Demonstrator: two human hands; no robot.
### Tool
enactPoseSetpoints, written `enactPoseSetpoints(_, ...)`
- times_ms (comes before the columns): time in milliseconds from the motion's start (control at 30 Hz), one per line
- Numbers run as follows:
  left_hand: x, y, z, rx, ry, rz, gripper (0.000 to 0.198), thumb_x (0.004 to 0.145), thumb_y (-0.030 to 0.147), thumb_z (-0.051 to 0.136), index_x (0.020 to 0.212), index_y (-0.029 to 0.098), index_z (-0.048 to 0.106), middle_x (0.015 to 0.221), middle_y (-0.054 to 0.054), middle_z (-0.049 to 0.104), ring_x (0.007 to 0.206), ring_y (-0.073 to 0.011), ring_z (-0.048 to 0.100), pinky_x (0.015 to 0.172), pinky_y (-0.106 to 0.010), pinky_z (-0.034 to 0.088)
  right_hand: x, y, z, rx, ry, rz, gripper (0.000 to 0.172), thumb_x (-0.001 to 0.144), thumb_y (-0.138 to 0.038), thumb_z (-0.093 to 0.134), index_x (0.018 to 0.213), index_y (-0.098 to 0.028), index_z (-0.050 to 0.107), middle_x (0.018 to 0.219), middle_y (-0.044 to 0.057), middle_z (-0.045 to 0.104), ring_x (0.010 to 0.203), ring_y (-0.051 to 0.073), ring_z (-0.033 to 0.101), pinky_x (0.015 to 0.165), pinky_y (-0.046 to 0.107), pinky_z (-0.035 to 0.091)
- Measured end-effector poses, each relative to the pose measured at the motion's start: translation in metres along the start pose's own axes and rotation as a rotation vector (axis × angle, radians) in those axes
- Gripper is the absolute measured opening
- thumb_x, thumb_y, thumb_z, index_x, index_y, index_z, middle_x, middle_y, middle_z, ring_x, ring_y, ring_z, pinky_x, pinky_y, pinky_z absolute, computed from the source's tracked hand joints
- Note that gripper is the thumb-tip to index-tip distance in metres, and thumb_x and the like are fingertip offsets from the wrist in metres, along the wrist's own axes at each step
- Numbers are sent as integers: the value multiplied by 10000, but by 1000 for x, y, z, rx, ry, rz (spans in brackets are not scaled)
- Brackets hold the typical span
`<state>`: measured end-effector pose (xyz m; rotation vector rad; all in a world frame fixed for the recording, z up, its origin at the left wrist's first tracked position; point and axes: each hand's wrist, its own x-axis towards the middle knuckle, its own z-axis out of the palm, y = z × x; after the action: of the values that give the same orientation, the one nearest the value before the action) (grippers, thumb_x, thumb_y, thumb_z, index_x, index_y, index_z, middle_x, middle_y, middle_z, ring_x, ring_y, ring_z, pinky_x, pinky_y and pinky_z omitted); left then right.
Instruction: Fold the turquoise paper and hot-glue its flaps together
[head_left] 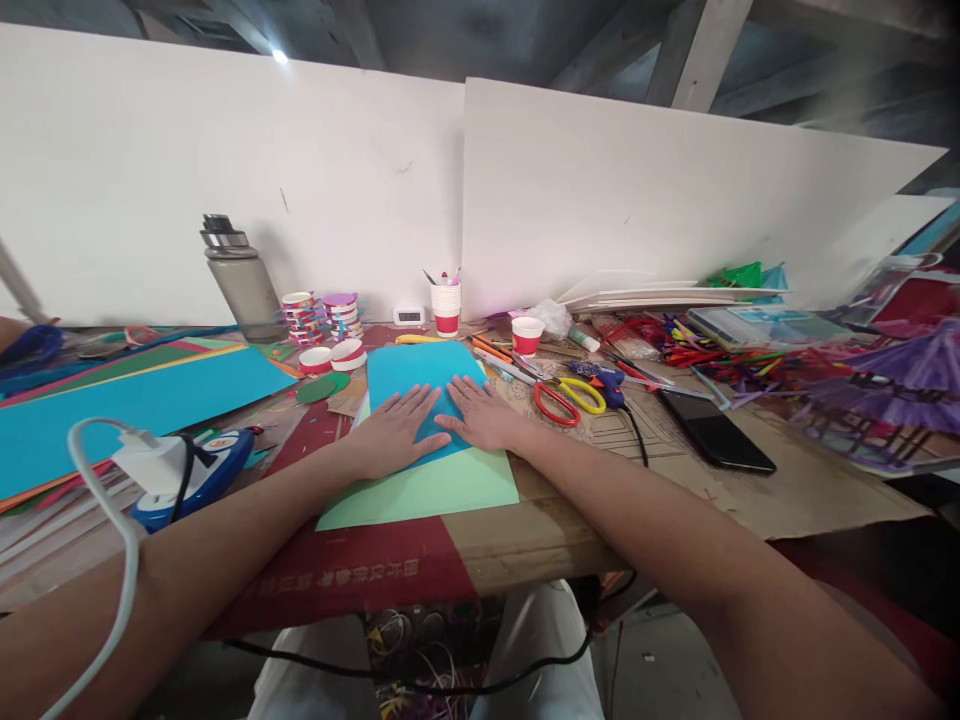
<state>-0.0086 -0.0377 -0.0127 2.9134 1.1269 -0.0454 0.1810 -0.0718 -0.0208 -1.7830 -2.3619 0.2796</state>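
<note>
Even, soft overhead light, small ceiling glare, wide-angle bending and blur at edges

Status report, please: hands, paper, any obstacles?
Left hand and right hand flat, open, on the blue paper. It lies over a green sheet. Scissors nearby right, not touching.

we press left hand and right hand flat, side by side, on blue paper | green sheet beneath | scissors right
</note>
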Motion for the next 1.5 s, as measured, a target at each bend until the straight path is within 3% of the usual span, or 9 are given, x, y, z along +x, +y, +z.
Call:
enactPoseSetpoints(167, 1, -1, 3, -5, 19, -12, 853, 894, 690, 191, 1521, 113, 185, 1569, -85, 129, 1460, -256, 92, 1171, -410, 65, -1, 0, -1, 3, -6, 7, 845, 915, -648, 113, 1513, -52, 159, 1581, 139, 88, 1460, 279, 41, 1155, 502, 52)
enactPoseSetpoints(300, -6, -6, 2, -20, -11, -23, 838, 892, 687, 226, 1515, 127, 221, 1570, -85, 121, 1457, -266, 87, 1172, -421, 80, -1, -1, -2, -22, -21, 6, 738, 960, -544, 133, 1514, -56, 159, 1583, 125, 81, 1460, 271, 32, 1156, 497, 51)
enactPoseSetpoints(433, -11, -12, -11, -40, -111, -34, 856, 882, 691, 254, 1521, 125, 193, 1570, -97, 108, 1453, -280, 99, 1164, -434, 135, -1, -2, -2, -42, -21, 8, 676, 979, -472, 152, 1510, -54, 176, 1583, 124, 95, 1457, 288, 57, 1153, 508, 78)
enactPoseSetpoints(567, 7, -6, -30, -12, -211, -50, 732, 926, 609, 206, 1472, 145, 353, 1540, -139, 251, 1437, -318, 174, 1137, -476, 188, -1, -2, 0, -43, 10, -7, 672, 976, -469, 173, 1505, -56, 200, 1579, 135, 118, 1452, 307, 84, 1145, 529, 103)
enactPoseSetpoints(667, 27, 6, -29, -16, -10, -71, 744, 941, 569, 156, 1471, 76, 327, 1545, -162, 239, 1449, -304, 125, 1155, -464, 141, 0, -1, 3, -43, 17, -2, 669, 971, -467, 189, 1507, -67, 204, 1576, 139, 132, 1452, 304, 90, 1142, 534, 119)
enactPoseSetpoints(733, 34, 12, -20, -29, 37, -64, 806, 931, 597, 128, 1488, 27, 252, 1560, -163, 184, 1454, -293, 102, 1163, -445, 124, 1, 0, 4, -61, 21, -10, 652, 968, -424, 201, 1511, -65, 183, 1576, 141, 133, 1452, 304, 95, 1140, 537, 131)
enactPoseSetpoints(900, 29, 12, 1, -55, 12, -42, 794, 930, 609, 79, 1515, 83, 188, 1570, -94, 168, 1461, -226, 103, 1170, -412, 97, 4, 5, 7, -128, 6, -41, 644, 944, -344, 233, 1516, -58, 159, 1580, 122, 122, 1451, 303, 103, 1142, 532, 146)
enactPoseSetpoints(1267, 13, 7, 2, -31, 22, -147, 852, 897, 690, 151, 1528, 117, 147, 1581, -71, 109, 1462, -246, 89, 1171, -426, 102, 0, 2, 1, -107, -48, 49, 715, 957, -484, 91, 1515, -40, 136, 1587, 103, 71, 1460, 261, 41, 1162, 488, 88)
enactPoseSetpoints(1500, 5, 1, 0, -16, -2, -134, 867, 879, 722, 157, 1530, 151, 145, 1584, -68, 101, 1463, -240, 84, 1171, -426, 88, -3, 7, -3, -97, -66, 133, 734, 960, -508, 99, 1513, -28, 125, 1587, 125, 62, 1461, 261, 39, 1163, 474, 75)
